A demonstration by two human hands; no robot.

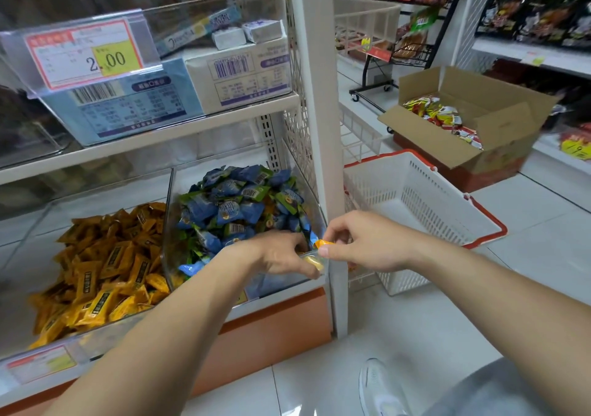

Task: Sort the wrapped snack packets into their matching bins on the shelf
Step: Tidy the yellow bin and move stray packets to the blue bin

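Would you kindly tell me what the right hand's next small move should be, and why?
Probably carry the orange packet, pinched in the right hand, leftward to the yellow-packet bin: it is at the front corner of the blue-and-green bin, a mismatch.

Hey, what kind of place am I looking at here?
Most likely a small grocery or snack shop. A price tag hangs on the shelf, a clear bin holds loose snack packets, and a shopping basket sits on the floor by an opened carton of stock.

I see near bin (281, 284) just left of post (315, 95), far bin (32, 239) farther left, basket (425, 198) right of post, carton (511, 121) behind-right.
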